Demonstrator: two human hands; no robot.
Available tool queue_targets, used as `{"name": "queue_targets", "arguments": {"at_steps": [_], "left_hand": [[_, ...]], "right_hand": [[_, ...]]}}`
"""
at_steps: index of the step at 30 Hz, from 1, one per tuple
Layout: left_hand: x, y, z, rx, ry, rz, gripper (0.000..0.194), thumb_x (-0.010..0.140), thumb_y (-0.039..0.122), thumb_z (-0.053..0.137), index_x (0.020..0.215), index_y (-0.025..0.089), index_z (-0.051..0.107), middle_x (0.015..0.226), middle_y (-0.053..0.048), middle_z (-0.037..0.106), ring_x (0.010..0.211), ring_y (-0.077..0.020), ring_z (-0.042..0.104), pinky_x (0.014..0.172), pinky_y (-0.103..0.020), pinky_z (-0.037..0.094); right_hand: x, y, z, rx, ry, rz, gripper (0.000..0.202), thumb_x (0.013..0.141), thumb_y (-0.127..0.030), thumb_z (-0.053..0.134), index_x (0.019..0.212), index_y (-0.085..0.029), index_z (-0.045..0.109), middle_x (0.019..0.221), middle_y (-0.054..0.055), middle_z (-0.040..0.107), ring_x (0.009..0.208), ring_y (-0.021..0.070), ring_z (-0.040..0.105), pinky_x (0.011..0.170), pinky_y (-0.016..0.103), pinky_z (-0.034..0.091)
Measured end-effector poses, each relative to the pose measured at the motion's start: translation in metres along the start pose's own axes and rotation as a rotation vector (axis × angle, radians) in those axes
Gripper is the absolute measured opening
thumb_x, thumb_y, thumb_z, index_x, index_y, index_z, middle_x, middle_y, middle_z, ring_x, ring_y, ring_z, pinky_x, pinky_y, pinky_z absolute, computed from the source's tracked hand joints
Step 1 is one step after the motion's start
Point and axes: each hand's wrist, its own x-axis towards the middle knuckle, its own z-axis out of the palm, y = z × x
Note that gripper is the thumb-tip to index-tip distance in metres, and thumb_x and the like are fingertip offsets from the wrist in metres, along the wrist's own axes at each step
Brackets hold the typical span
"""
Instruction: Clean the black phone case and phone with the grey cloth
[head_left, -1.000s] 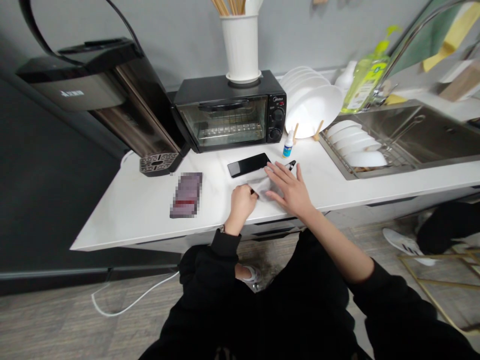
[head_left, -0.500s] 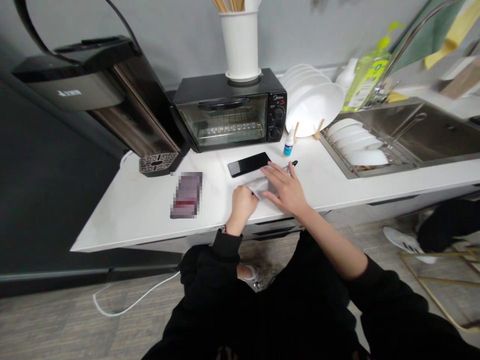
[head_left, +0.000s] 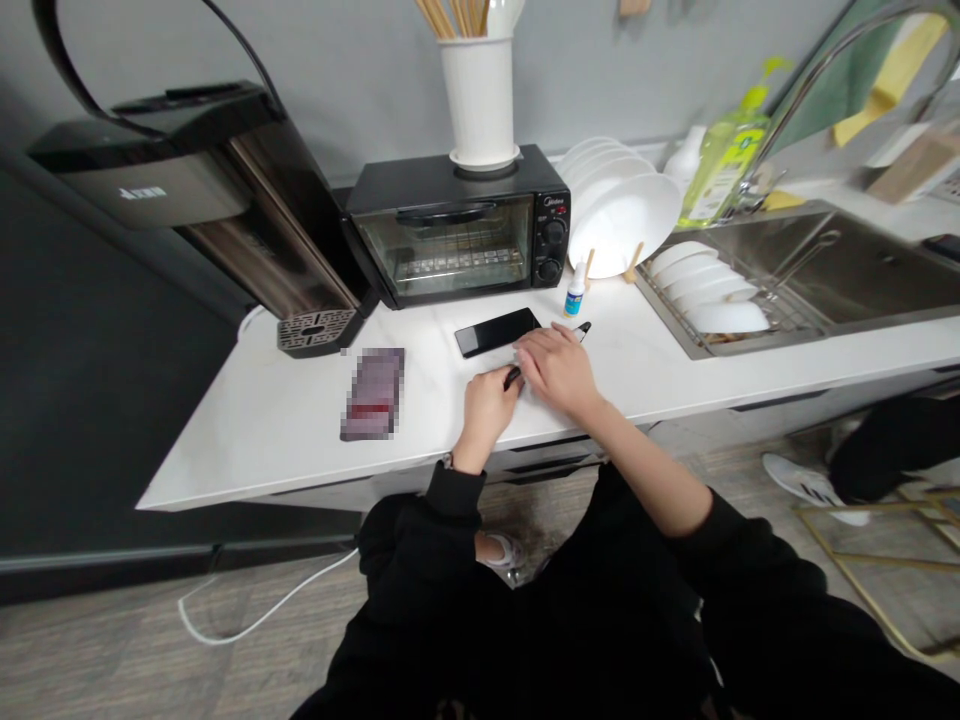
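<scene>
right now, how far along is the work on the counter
Done: nothing looks clearly finished. In hand: the left hand grips a dark-tipped item, and the right hand lies close beside it. Left: probably some handling, since both hands seem busy; their fingers hide how much. The small bottle stands upright, in neither hand.

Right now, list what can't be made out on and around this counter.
- Whatever lies under the right hand: head view, covered by that hand.
- Most of the dark piece at the left hand: head view, hidden by the fingers.
- Details of the purplish item: head view, pixelated.
- Small bottle's label text: head view, too small.
- Tops of the sticks: head view, cut by the top edge.
</scene>
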Motion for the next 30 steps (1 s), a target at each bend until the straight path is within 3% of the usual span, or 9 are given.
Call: {"name": "queue_targets", "arguments": {"at_steps": [2, 4, 8, 12, 15, 17, 21, 25, 30], "left_hand": [[0.0, 0.001, 0.0, -0.055, 0.015, 0.026, 0.025, 0.102, 0.031, 0.063, 0.118, 0.024, 0.081, 0.108, -0.01, 0.083, 0.094, -0.0254, 0.078, 0.08, -0.029, 0.05], [0.0, 0.002, 0.0, -0.096, 0.024, 0.034, 0.027, 0.103, 0.034, 0.063, 0.123, 0.026, 0.08, 0.108, -0.008, 0.084, 0.092, -0.0246, 0.078, 0.079, -0.029, 0.05], [0.001, 0.001, 0.0, -0.017, -0.004, -0.014, 0.025, 0.102, 0.026, 0.061, 0.111, 0.019, 0.083, 0.102, -0.013, 0.083, 0.092, -0.0269, 0.077, 0.078, -0.03, 0.05], [0.001, -0.001, 0.0, 0.03, -0.021, -0.037, 0.024, 0.099, 0.02, 0.06, 0.098, 0.013, 0.084, 0.095, -0.018, 0.082, 0.089, -0.0291, 0.077, 0.077, -0.032, 0.049], [0.0, 0.0, -0.001, -0.031, -0.002, 0.007, 0.026, 0.103, 0.031, 0.06, 0.113, 0.021, 0.082, 0.101, -0.011, 0.083, 0.09, -0.0248, 0.077, 0.078, -0.029, 0.049], [0.0, 0.001, 0.0, -0.061, 0.011, 0.025, 0.028, 0.104, 0.037, 0.06, 0.119, 0.025, 0.08, 0.102, -0.008, 0.083, 0.089, -0.0234, 0.076, 0.078, -0.028, 0.049], [0.001, -0.002, 0.002, 0.014, -0.004, -0.01, 0.024, 0.1, 0.021, 0.059, 0.109, 0.018, 0.082, 0.097, -0.012, 0.082, 0.09, -0.0252, 0.076, 0.08, -0.03, 0.05], [0.003, -0.006, 0.004, 0.059, -0.018, -0.033, 0.021, 0.091, 0.009, 0.062, 0.096, 0.012, 0.081, 0.092, -0.015, 0.08, 0.088, -0.027, 0.075, 0.079, -0.03, 0.051], [0.0, -0.003, 0.001, -0.035, 0.009, 0.027, 0.025, 0.103, 0.03, 0.06, 0.115, 0.022, 0.081, 0.096, -0.008, 0.083, 0.085, -0.0229, 0.076, 0.077, -0.028, 0.05]], "right_hand": [[0.005, 0.02, -0.005, -0.048, 0.032, 0.117, 0.041, 0.108, -0.026, 0.038, 0.1, -0.017, 0.077, 0.109, 0.012, 0.08, 0.112, 0.0304, 0.07, 0.115, 0.054, 0.041], [0.009, 0.028, -0.005, -0.066, 0.09, 0.199, 0.041, 0.107, -0.024, 0.038, 0.096, -0.017, 0.077, 0.108, 0.012, 0.081, 0.12, 0.0336, 0.067, 0.12, 0.06, 0.034], [0.007, -0.003, 0.006, 0.033, 0.075, 0.062, 0.039, 0.109, -0.025, 0.038, 0.11, -0.02, 0.077, 0.118, 0.007, 0.08, 0.138, 0.0303, 0.058, 0.13, 0.06, 0.019], [0.003, -0.013, 0.008, 0.091, -0.041, -0.115, 0.041, 0.112, -0.031, 0.037, 0.116, -0.019, 0.075, 0.124, 0.007, 0.079, 0.131, 0.0263, 0.063, 0.12, 0.049, 0.038], [0.007, 0.016, 0.0, 0.008, -0.004, 0.02, 0.047, 0.112, -0.03, 0.033, 0.107, -0.016, 0.077, 0.114, 0.012, 0.08, 0.116, 0.029, 0.069, 0.108, 0.048, 0.046], [0.009, 0.027, -0.003, -0.045, 0.066, 0.134, 0.05, 0.111, -0.029, 0.031, 0.1, -0.016, 0.078, 0.108, 0.013, 0.08, 0.116, 0.0308, 0.069, 0.113, 0.053, 0.042], [0.004, -0.006, 0.006, 0.05, 0.056, 0.003, 0.044, 0.11, -0.027, 0.034, 0.107, -0.019, 0.077, 0.113, 0.008, 0.08, 0.135, 0.0296, 0.061, 0.13, 0.059, 0.019], [-0.001, -0.033, 0.013, 0.09, -0.039, -0.163, 0.042, 0.11, -0.031, 0.036, 0.124, -0.017, 0.073, 0.127, 0.01, 0.077, 0.133, 0.0271, 0.061, 0.125, 0.051, 0.034], [0.008, 0.031, -0.002, -0.022, 0.045, 0.132, 0.047, 0.108, -0.027, 0.033, 0.098, -0.017, 0.078, 0.103, 0.013, 0.079, 0.104, 0.0298, 0.068, 0.109, 0.05, 0.045]]}}
